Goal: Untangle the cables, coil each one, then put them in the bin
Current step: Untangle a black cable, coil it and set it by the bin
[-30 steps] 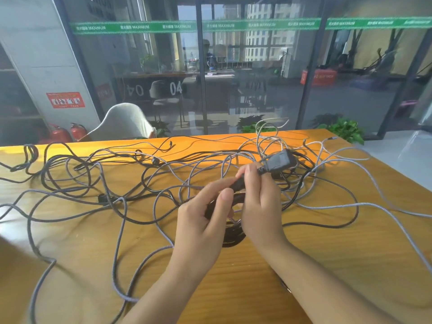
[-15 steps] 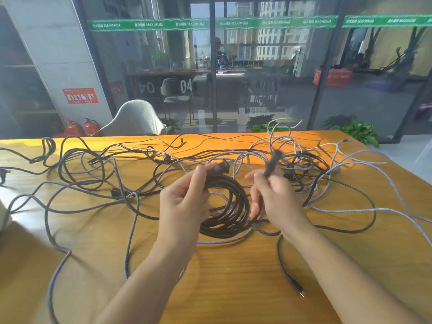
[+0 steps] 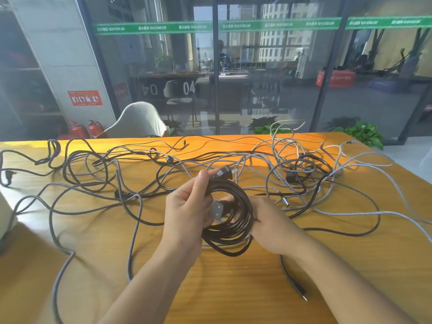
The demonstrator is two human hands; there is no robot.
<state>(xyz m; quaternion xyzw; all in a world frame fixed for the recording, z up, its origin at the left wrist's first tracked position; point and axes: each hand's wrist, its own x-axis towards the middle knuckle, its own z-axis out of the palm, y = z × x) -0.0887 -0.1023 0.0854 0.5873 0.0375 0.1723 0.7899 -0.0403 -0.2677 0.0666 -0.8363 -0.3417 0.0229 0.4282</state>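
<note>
The wooden surface [image 3: 350,265] in front of me carries a sprawl of tangled cables: black cables [image 3: 77,167] looping on my left, grey braided cables [image 3: 287,150] heaped on my right, and a loose plug end [image 3: 301,293] lying near my edge.

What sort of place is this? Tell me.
Probably an office or shared workspace: a wooden table faces a glass partition with a green banner, a desk and chair stand behind it, and fire extinguishers stand beside the wall.
</note>
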